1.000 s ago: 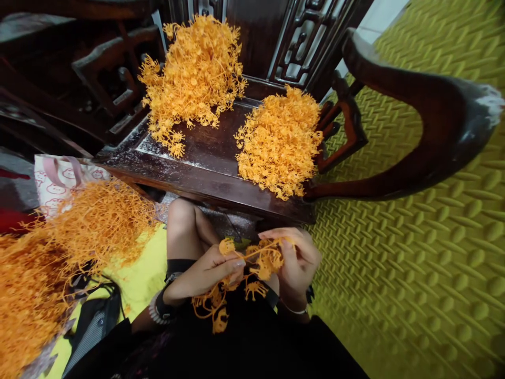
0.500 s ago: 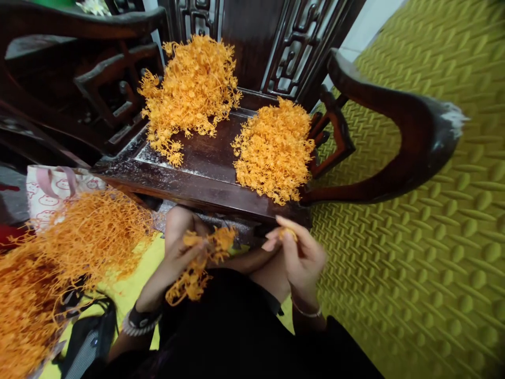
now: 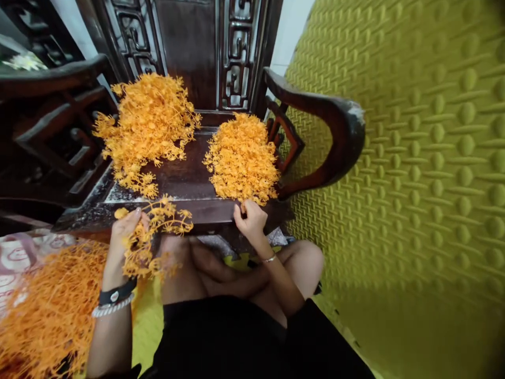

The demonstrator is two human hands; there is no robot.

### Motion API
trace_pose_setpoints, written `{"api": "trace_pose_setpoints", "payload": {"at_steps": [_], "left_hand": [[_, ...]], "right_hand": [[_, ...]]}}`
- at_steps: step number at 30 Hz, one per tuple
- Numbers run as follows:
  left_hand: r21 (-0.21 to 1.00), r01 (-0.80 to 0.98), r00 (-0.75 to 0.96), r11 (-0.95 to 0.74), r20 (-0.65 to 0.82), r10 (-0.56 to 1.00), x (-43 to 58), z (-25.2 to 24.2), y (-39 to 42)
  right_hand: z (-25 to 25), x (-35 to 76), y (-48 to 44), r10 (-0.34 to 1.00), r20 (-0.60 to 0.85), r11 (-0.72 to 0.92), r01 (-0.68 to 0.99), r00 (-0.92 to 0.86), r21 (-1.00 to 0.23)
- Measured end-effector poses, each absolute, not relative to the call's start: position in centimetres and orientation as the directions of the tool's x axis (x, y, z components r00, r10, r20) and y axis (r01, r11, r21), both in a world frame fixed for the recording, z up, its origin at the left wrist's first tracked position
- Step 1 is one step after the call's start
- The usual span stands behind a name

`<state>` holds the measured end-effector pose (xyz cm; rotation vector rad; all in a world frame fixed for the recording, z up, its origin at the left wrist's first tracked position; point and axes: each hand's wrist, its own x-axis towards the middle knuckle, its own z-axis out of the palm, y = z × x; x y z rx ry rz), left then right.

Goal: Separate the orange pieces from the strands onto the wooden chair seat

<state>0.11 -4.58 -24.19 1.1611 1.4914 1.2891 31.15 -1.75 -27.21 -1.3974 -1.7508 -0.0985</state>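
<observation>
My left hand (image 3: 128, 225) is closed around the stems of a loose bunch of orange plastic flower sprigs (image 3: 140, 247), which spread out to the right and hang over my left leg. My right hand (image 3: 251, 220) is curled at the front edge of the right pile of orange plastic flower pieces (image 3: 244, 158). A bit of orange shows at its fingertips; the fingers partly hide it. A larger, looser pile of orange sprigs (image 3: 152, 121) lies on the left of the dark wooden chair seat (image 3: 177, 176).
A heap of stringy orange plastic stems (image 3: 51, 305) lies at my left, by a patterned white bag (image 3: 23, 255). The chair's curved right armrest (image 3: 339, 126) juts out beside the right pile. A yellow-green textured mat (image 3: 414, 184) fills the right side. White powder dusts the seat's left front.
My right hand has moved forward from above my lap to the right pile's front edge. My left hand has moved forward and left with the bunch. The view has turned to the right.
</observation>
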Motion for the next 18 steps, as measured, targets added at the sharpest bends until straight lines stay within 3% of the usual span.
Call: {"api": "trace_pose_setpoints", "payload": {"at_steps": [7, 12, 18], "left_hand": [[0.999, 0.022, -0.438, 0.045, -0.030, 0.898, 0.80, -25.19, -4.15], [1.000, -0.005, -0.439, 0.029, -0.028, 0.898, 0.69, -24.71, -4.21], [0.999, -0.026, -0.422, 0.022, -0.031, 0.906, 0.19, -25.03, -4.42]], "right_hand": [[-27.81, 30.88, -1.58, 0.778, 0.624, 0.332, 0.891, -0.072, -0.311], [-27.94, 30.98, -1.70, 0.783, 0.619, 0.349, 0.871, -0.068, -0.345], [-28.20, 30.55, -1.67, 0.810, 0.583, 0.267, 0.846, 0.062, -0.462]]}}
